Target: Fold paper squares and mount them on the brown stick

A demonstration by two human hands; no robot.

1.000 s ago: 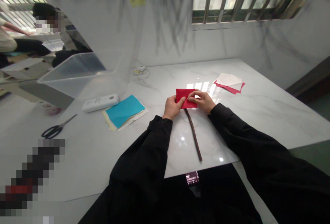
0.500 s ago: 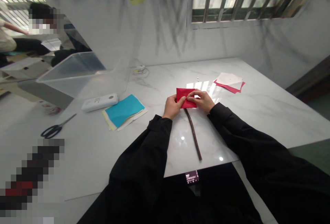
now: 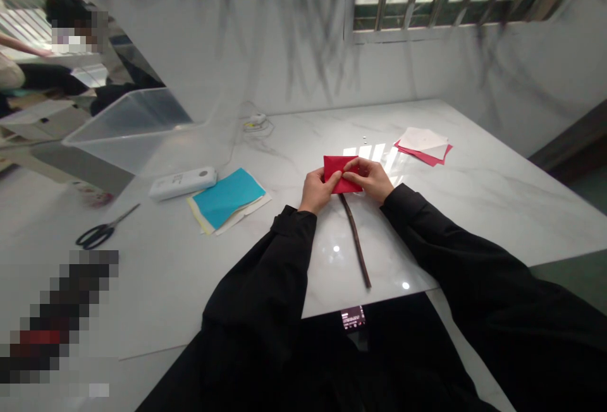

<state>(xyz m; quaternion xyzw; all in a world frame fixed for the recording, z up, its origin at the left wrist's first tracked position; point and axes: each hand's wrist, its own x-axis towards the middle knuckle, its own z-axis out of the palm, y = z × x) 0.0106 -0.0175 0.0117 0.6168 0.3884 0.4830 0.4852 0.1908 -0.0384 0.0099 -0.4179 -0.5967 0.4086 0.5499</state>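
A folded red paper (image 3: 336, 164) lies on the white marble table (image 3: 474, 203) in front of me. My left hand (image 3: 317, 191) pinches its left edge with thumb and fingers closed. My right hand (image 3: 370, 179) presses and pinches the paper's right side, fingers curled over it. A thin dark stick (image 3: 355, 241) lies on the table just below the paper, running toward me.
A blue sheet on pale sheets (image 3: 228, 197), a white oblong device (image 3: 183, 183) and black scissors (image 3: 102, 231) lie to the left. A clear plastic bin (image 3: 142, 131) stands behind them. Red and white papers (image 3: 423, 144) lie at the right. Another person sits far left.
The view has shifted slightly. My fingers have crept closer together over the red paper; the paper stays in the same place on the table.
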